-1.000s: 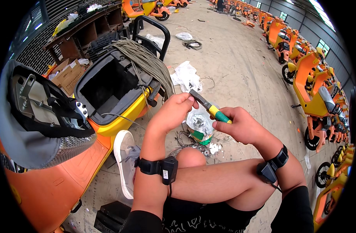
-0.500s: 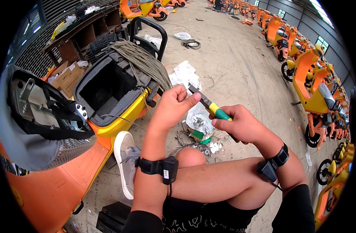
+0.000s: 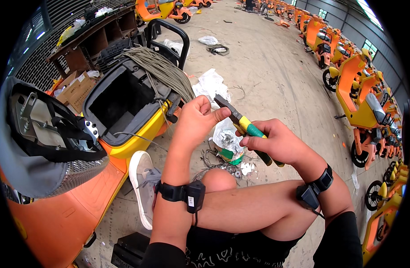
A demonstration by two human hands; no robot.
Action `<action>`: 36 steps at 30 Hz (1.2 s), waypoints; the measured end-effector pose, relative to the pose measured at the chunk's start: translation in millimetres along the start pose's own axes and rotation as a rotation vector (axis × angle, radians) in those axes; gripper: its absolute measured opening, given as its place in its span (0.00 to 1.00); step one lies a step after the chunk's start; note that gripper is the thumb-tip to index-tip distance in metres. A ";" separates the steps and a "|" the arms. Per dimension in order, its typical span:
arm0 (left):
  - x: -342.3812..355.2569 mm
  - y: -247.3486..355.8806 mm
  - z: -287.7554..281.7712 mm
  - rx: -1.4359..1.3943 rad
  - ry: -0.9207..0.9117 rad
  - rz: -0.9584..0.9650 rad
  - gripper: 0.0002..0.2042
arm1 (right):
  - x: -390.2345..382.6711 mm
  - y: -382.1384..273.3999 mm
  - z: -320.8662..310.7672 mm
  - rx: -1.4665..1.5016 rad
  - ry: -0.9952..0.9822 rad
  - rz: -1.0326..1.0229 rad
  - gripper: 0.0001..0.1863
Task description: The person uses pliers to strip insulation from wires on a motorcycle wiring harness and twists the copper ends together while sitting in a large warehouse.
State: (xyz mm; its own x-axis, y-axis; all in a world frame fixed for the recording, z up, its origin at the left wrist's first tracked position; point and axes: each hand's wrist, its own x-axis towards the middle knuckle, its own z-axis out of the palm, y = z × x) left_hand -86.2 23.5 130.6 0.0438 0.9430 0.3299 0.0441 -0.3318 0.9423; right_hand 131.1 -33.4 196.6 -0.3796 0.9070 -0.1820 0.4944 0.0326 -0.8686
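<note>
My right hand [image 3: 278,142] is wrapped round combination pliers [image 3: 255,130] with green and yellow handles. The dark jaws point up and left, just beside the fingertips of my left hand [image 3: 194,119]. Those fingers are pinched together; what they hold, if anything, is too small to make out. Left of my hands is an orange and yellow scooter [image 3: 142,142] whose storage box lies open. A bundle of grey-brown cable [image 3: 162,69] drapes over the back of the box. One thin cable [image 3: 144,136] runs from the box toward my left forearm.
The raised scooter seat [image 3: 77,176] fills the left side. A white and green bag of scraps [image 3: 229,145] stands on the floor beyond my knee, among wire bits. White plastic [image 3: 211,84] lies behind it. Parked scooters [image 3: 354,98] line the right. A cardboard box [image 3: 80,89] sits far left.
The plier handles have spread a little further apart in my right hand. My left hand stays pinched near the jaws. The whole view has shifted slightly.
</note>
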 end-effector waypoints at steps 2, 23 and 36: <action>-1.5 4.8 0.7 0.070 -0.021 -0.039 0.31 | 0.7 0.2 -1.3 0.008 -0.011 0.015 0.17; -2.9 11.8 3.0 0.166 -0.139 -0.101 0.30 | 1.7 2.8 -1.7 0.002 -0.033 0.004 0.18; -2.8 9.2 5.7 0.117 -0.077 -0.091 0.30 | 2.1 2.0 -0.9 0.005 0.009 0.029 0.15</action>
State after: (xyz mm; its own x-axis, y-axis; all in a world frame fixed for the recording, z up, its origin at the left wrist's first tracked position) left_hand -80.2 17.7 138.1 0.1107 0.9658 0.2343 0.1674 -0.2505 0.9535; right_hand 132.0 -31.0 194.9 -0.3582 0.9114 -0.2026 0.5013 0.0046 -0.8653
